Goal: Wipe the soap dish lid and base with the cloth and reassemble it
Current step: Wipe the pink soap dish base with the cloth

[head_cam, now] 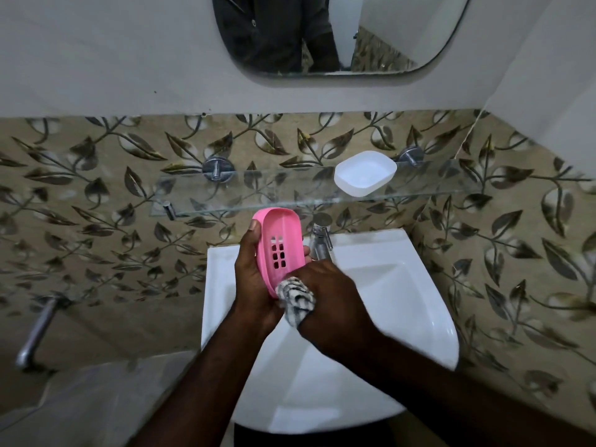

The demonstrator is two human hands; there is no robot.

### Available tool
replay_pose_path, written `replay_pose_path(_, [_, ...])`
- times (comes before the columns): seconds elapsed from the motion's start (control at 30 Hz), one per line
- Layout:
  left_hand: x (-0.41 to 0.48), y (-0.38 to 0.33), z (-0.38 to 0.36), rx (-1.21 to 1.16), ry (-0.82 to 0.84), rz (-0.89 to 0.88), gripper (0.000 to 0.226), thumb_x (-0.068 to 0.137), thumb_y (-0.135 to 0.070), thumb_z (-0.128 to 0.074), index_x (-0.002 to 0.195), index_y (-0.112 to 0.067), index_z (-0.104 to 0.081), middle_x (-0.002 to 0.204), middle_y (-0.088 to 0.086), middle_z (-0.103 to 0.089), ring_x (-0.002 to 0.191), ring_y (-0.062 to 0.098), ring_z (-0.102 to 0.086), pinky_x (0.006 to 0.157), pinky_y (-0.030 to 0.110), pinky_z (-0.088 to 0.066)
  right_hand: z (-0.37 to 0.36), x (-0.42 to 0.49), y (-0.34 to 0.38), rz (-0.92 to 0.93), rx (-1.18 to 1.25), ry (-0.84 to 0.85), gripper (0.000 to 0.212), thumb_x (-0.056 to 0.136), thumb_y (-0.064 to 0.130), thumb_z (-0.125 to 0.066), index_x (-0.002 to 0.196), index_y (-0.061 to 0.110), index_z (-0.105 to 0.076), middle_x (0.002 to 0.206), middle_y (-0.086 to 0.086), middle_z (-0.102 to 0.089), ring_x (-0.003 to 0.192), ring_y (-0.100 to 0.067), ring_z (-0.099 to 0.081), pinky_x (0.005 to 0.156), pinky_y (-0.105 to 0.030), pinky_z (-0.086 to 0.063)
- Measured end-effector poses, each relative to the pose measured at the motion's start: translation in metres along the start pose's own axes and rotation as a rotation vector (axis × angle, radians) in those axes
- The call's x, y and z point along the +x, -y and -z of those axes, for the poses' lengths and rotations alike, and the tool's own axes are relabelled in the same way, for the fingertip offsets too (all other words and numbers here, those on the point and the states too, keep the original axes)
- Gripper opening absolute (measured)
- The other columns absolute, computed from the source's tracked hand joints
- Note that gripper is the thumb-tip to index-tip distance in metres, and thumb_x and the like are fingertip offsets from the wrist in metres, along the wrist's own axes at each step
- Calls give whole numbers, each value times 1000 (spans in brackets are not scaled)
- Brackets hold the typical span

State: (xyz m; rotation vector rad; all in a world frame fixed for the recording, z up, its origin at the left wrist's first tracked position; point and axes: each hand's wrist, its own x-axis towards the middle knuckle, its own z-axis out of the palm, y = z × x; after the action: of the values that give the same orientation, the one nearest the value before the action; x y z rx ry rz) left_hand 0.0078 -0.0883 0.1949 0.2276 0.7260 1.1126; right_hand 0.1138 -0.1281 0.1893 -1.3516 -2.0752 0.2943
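Observation:
The pink soap dish base (280,250), with a grid of drain holes, is held upright over the sink by my left hand (254,279), inner side facing me. My right hand (325,291) is closed around a bunched striped cloth (296,298) that presses against the base's lower end. The white lid (364,173) lies open side up on the glass shelf (258,191), apart from both hands.
A white sink (387,285) sits below my hands, with a chrome tap (319,237) just behind the pink base. A mirror (322,33) hangs above the shelf. A metal wall tap (35,330) sticks out at the lower left.

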Motion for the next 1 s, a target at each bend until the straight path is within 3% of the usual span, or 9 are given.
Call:
replay_pose_path(0.13, [-1,-1,4,25,45,-10,79,70,-57,-62,121,3,-57,93,22,-65,77,31,-64,72,36,-57,0,-6,12,-29,171,-60,17,66,17,-62,81,12,-69,80,-2,-67,79,-23,-60,71,-33,-49])
replay_pose_path(0.3, [1,-3,6,36,38,29,74,68,-57,-61,115,0,-61,92,19,-64,80,31,-61,84,41,-50,7,-5,-27,208,-142,93,27,69,28,-58,89,16,-71,84,1,-69,82,-27,-63,73,-35,-46])
replay_pose_path(0.43, [5,-3,8,71,-38,-56,67,82,-56,-54,118,0,-57,97,23,-62,85,33,-61,90,44,-49,-8,2,-9,12,3,43,6,69,12,-66,73,16,-65,73,-2,-63,73,-28,-60,69,-34,-48])
replay_pose_path(0.53, [4,-1,8,110,-32,-81,75,83,-56,-54,128,3,-53,101,25,-60,83,31,-63,82,39,-53,-11,6,11,-166,217,-44,20,72,13,-65,62,25,-52,63,7,-55,65,-20,-55,60,-28,-46])
replay_pose_path(0.6, [3,-2,10,118,-19,-66,73,77,-54,-60,124,1,-56,98,23,-62,86,32,-63,82,40,-53,-9,1,7,-40,188,-24,5,72,18,-58,67,20,-60,70,4,-62,72,-22,-59,66,-33,-47])
replay_pose_path(0.7, [3,-4,14,87,8,-7,70,68,-55,-63,114,-3,-61,90,18,-65,81,31,-64,77,39,-54,-3,-3,-23,245,-79,87,8,68,24,-58,75,25,-60,77,5,-63,81,-26,-57,69,-32,-37])
replay_pose_path(0.83, [4,-3,22,53,53,27,68,70,-59,-58,110,-4,-64,87,15,-65,76,28,-64,73,36,-53,3,-3,-45,368,-270,114,24,76,25,-71,100,24,-70,100,9,-69,104,-21,-49,81,-38,-36])
replay_pose_path(0.93, [7,-9,29,-10,74,10,73,75,-62,-54,119,-3,-61,98,18,-64,87,31,-62,87,41,-47,11,3,-37,298,-70,90,25,75,18,-66,99,20,-72,102,3,-69,99,-22,-58,83,-38,-44])
replay_pose_path(1.0, [11,-13,38,-26,110,1,72,82,-63,-46,121,-5,-63,106,20,-66,94,33,-63,93,44,-47,17,8,-31,15,295,-9,26,71,10,-71,92,24,-73,98,0,-70,94,-18,-65,84,-35,-51])
